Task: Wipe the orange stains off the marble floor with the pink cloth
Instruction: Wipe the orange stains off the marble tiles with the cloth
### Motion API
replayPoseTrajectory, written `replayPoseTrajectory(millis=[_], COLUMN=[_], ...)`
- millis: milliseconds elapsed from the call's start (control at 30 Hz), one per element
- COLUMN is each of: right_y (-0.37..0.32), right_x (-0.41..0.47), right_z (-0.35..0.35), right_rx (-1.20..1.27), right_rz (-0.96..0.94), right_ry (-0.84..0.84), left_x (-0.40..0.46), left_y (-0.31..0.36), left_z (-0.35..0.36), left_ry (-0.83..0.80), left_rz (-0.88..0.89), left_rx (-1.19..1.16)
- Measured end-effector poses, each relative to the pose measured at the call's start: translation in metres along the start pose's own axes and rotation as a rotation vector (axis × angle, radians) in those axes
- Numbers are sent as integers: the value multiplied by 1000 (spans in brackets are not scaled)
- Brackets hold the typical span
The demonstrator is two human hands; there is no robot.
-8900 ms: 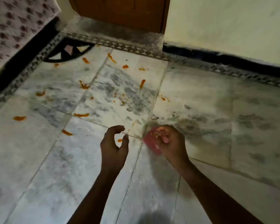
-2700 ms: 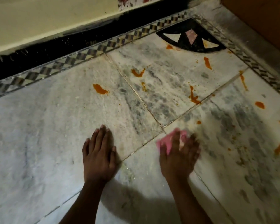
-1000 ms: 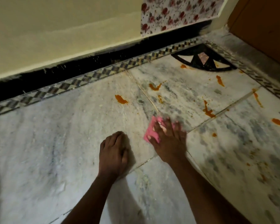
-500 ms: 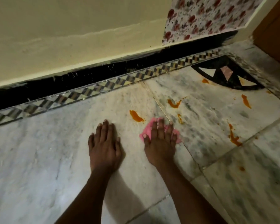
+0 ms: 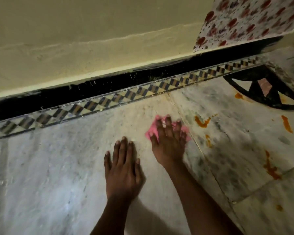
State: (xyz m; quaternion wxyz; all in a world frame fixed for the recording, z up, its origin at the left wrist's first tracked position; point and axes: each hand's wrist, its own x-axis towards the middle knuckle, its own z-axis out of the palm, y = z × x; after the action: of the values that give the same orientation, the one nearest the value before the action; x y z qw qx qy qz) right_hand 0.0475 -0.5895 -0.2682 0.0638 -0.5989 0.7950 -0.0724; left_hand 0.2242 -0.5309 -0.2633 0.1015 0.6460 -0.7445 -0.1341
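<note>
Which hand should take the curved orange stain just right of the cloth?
Right. The right hand already presses the pink cloth flat on the marble floor, with the curved orange stain just to its right. The left hand lies flat and bare, farther away.

Grey-veined marble floor point(image 5: 49, 175) meets a checkered tile border point(image 5: 109, 100) and a black skirting strip point(image 5: 92, 87). Above rises a cream wall point(image 5: 75, 31). A red-flowered patterned panel point(image 5: 244, 19) and a black fan-shaped inlay point(image 5: 255, 92) fill the corner.

Dim, warm indoor light; faint glare on marble floor point(image 5: 64, 206) left of the left hand point(image 5: 124, 168) fingers; shadow beneath both forearms; motion blur on right hand point(image 5: 170, 143) fingers; wide-angle bending at edges
</note>
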Motion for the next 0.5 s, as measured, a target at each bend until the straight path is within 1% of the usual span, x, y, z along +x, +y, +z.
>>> replayPoseTrajectory(millis=[33,67,100,133,167,233,267,300,333,400,467,500], right_y=[7,21,35,46,51,34,18,0,-15,-28,-14,3], right_x=[-12,-27,-33,-31,-19,27,54,77,94,102,77,58], right_z=[-4,-5,-9,-13,-16,-19,-17,-14,-11,-7,-7,-6], right_rx=[-24,-48,-54,-48,-40,2,45,75,76,9,-25,-37], right_rz=[-122,-189,-196,-138,-33,198,259,255,200,-38,-320,-442], right_ry=[3,-8,-27,-29,-29,-57,-85,-113,-131,-163,-168,-135], left_x=[0,0,1,1,1,1,2,1,1,2,2,2], left_y=[-1,0,-1,-1,-1,-1,-2,-2,-2,-2,0,0], left_z=[-1,-1,-1,-1,0,3,5,5,5,5,2,2], left_ry=[8,14,19,19,22,34,33,34,39,38,51,62], left_rz=[2,2,-1,-2,-2,-6,-6,-7,-7,-19,-26,-26], left_rx=[0,-1,-3,-5,-6,0,0,1,3,3,3,-1])
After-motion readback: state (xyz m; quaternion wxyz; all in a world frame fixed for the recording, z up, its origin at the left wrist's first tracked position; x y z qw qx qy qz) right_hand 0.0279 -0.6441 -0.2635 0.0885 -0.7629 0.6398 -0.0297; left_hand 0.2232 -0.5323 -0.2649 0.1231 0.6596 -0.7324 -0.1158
